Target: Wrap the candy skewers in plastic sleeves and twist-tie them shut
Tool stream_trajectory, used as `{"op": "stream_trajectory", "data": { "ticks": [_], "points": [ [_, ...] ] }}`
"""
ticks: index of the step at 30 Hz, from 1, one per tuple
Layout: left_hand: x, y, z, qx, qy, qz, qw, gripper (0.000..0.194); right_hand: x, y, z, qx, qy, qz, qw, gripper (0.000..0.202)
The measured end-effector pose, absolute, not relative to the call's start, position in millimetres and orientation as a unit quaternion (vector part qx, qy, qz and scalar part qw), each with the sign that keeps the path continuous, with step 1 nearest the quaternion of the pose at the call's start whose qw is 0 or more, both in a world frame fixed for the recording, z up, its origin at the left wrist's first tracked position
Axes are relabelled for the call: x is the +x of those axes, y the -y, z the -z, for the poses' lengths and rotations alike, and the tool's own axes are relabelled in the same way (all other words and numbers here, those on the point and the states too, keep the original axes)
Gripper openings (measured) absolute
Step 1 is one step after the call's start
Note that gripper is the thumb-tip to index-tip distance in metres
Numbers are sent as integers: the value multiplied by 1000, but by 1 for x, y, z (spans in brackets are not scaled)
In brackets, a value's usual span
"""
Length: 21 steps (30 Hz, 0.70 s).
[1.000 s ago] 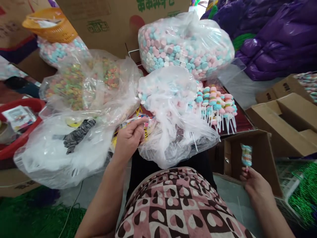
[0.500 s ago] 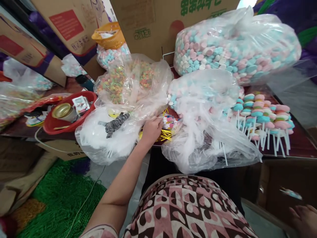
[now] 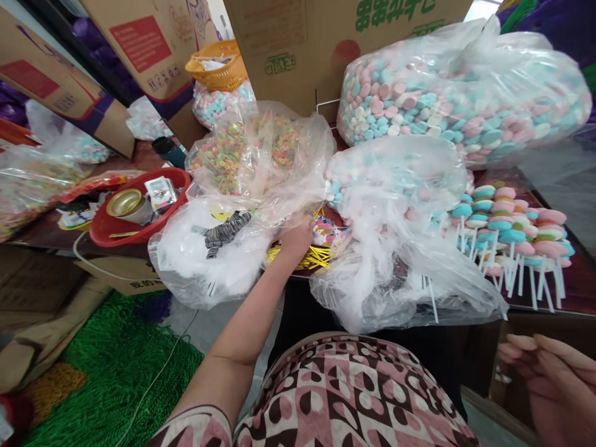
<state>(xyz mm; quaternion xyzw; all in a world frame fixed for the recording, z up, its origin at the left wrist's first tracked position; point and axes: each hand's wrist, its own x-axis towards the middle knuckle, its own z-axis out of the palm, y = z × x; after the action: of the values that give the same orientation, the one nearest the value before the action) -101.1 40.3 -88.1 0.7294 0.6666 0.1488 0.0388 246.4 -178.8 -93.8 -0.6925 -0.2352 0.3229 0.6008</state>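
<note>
Slot over thin yellow strips (image 3: pixel 320 256) open from front, bare left hand (image 3: pixel 298 238) in it; white-filled plastic bag (image 3: pixel 186 273) blocks left, crumpled clear plastic bag (image 3: pixel 361 304) right.

“我的” (image 3: pixel 141 284) on low carton (image 3: pixel 121 275), green characters (image 3: pixel 395 13) on tall box (image 3: pixel 302 46)

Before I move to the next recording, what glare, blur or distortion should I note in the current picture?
Head view: white glare streaks the large marshmallow bag; head view: the right hand looks soft and is cut off by the frame's edge; head view: the upper-left cardboard box leans, perhaps from wide-angle distortion or camera tilt.
</note>
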Motion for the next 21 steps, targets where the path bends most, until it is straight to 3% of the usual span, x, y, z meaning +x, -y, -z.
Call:
{"op": "stream_trajectory", "data": {
  "ticks": [4,9,14,17,21],
  "points": [
    [-101,-31,79,736,-645,-197,53,28,194,165,59,-651,293,-405,571,24],
    [-77,5,54,776,-451,-425,114,23,147,122,43,-569,446,-520,454,36],
    [-44,44,39,782,-364,-467,194,15,114,75,28,-506,505,-500,488,32],
    [-37,53,35,722,-355,-458,378,18,114,68,28,-496,503,-494,508,29],
    [-36,50,30,529,-319,-402,676,43,125,74,30,-511,467,-468,549,19]
  ]
}}
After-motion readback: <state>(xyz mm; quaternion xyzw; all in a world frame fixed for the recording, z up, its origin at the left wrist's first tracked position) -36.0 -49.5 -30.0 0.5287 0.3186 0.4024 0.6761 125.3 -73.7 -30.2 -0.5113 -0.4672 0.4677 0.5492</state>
